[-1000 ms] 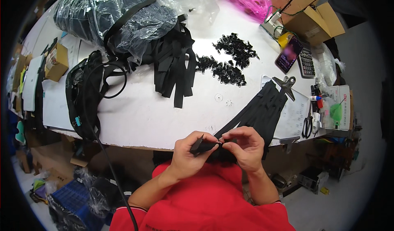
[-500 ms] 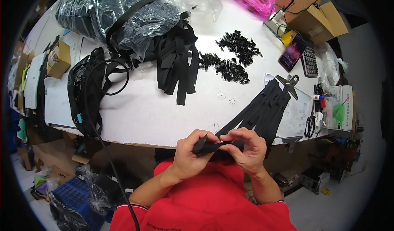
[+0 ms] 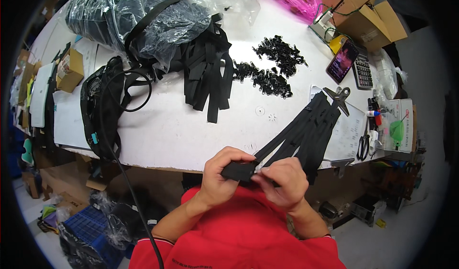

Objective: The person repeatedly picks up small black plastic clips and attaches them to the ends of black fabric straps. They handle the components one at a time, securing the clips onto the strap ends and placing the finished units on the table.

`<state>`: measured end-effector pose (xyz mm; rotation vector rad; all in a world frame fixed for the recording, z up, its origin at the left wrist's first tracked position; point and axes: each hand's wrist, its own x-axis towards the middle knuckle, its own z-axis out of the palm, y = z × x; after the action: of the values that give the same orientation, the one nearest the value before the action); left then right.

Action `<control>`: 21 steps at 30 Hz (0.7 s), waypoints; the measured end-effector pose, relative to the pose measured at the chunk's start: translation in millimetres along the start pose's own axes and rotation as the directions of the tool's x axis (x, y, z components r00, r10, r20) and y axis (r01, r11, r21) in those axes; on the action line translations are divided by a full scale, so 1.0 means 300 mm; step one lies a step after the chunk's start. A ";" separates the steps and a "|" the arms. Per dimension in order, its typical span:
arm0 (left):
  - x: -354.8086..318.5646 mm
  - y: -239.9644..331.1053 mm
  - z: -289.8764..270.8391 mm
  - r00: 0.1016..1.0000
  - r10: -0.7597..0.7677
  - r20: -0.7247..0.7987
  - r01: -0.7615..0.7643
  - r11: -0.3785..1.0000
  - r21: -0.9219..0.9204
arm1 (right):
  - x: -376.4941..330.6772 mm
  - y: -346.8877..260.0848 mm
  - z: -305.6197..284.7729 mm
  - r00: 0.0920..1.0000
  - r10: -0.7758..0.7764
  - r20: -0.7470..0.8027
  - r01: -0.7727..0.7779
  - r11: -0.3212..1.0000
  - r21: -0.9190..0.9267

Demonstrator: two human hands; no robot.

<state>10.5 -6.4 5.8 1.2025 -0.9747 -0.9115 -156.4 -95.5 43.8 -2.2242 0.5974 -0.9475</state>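
At the surface's (image 3: 158,140) near edge | left hand (image 3: 214,178): grip closed on black strap (image 3: 237,171) | right hand (image 3: 286,184): at its end (can't tell grip) | black parts (image 3: 270,82) well beyond

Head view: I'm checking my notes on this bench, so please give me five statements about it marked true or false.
1. The left hand holds a black piece. True.
2. The phone lies beside the calculator. True.
3. The right hand is on the calculator. False: it is by the right end of the black piece.
4. The scissors lie nearer the person than the calculator does. True.
5. The pink bag lies nearer the person than the phone does. False: it lies farther away.
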 end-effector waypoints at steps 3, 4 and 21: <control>-0.004 0.001 0.008 0.997 -0.068 -0.024 0.065 0.992 -0.112 | -0.061 -0.003 0.040 0.844 0.528 0.090 -0.516 0.756 0.403; -0.005 0.002 0.011 0.996 -0.090 -0.026 0.085 0.985 -0.148 | -0.055 0.007 0.049 0.806 0.574 0.142 -0.572 0.697 0.433; -0.018 -0.010 0.013 0.986 -0.161 0.040 0.166 0.970 -0.178 | -0.049 0.019 0.048 0.749 0.580 0.320 -0.629 0.470 0.619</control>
<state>4.9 -2.9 2.6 1.1299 -0.8018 -1.1238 -155.8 -85.0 25.1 -1.1838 0.7673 -0.5600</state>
